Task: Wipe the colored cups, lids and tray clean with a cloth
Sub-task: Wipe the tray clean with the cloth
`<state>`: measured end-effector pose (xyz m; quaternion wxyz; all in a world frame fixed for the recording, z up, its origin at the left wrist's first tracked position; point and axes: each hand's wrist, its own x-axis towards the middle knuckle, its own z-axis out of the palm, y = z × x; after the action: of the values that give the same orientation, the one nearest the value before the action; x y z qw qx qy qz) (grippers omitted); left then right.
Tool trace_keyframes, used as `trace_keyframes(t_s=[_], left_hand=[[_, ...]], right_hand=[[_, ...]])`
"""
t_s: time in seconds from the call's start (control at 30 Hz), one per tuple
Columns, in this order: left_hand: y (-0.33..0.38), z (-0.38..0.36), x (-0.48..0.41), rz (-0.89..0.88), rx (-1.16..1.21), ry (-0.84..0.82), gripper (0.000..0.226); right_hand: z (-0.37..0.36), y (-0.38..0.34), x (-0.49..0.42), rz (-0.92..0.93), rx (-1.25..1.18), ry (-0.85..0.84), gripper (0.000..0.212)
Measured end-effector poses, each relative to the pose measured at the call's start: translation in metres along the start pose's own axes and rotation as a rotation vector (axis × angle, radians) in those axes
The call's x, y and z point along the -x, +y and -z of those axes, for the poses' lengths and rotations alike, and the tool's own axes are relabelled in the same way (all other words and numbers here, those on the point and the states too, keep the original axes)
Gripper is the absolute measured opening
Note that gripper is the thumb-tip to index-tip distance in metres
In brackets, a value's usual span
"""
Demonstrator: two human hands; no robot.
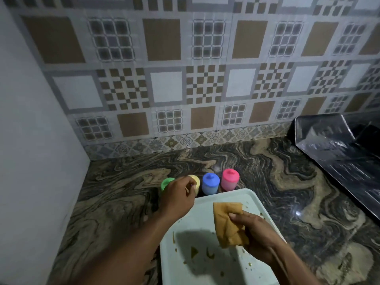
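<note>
Smears of brown sauce [194, 251] dot the white tray [207, 204] nearest to where the person stands, so the tray is not clean yet. Above it the right hand [259, 237] clutches a folded tan cloth [228, 223], fingers wrapped round its lower half, with the free end lifted off the tray surface. The left hand [176, 197] reaches past the tray's far left corner to the yellow cup [196, 182]. Its fingers are curled against the cup's side, but from here I cannot tell whether they actually have hold of it.

The yellow cup stands second in a row just beyond the tray on the marbled counter [287, 192], with the green cup [167, 183] to its left and the blue cup [210, 184] and pink cup [229, 182] to its right. The lids [230, 177] look to be on.

The step in hand seems to be fetching a cup for wiping. It would go best to take the cup low on the body, bring it over the tray to meet the cloth, and turn it inside the cloth so the whole wall is covered. The lid's knob and rim need a pass of their own. Neighbouring cups stand close and could be knocked.

Further right lies a dark glossy tray [339, 153], and behind everything is the patterned tile wall [164, 79].
</note>
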<state>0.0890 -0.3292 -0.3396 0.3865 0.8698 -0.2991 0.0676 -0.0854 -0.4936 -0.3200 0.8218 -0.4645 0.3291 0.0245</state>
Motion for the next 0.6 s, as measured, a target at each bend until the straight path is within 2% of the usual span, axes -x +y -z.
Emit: trace_keyframes(t_s=[0.2, 0.37, 0.5, 0.6], left_hand=[[-0.028, 0.018, 0.049, 0.164, 0.005, 0.038, 0.008], [-0.045, 0.011, 0.091, 0.417, 0.031, 0.002, 0.003], [-0.045, 0.007, 0.113, 0.685, -0.058, -0.047, 0.012], [-0.043, 0.008, 0.119, 0.852, -0.105, -0.051, 0.018]], right_hand=[[-0.011, 0.014, -0.002, -0.151, -0.104, -0.085, 0.031], [-0.010, 0.022, 0.000, -0.247, -0.052, -0.112, 0.030], [0.003, 0.026, -0.001, -0.235, 0.157, -0.170, 0.036], [0.010, 0.021, -0.006, -0.162, 0.457, -0.196, 0.032]])
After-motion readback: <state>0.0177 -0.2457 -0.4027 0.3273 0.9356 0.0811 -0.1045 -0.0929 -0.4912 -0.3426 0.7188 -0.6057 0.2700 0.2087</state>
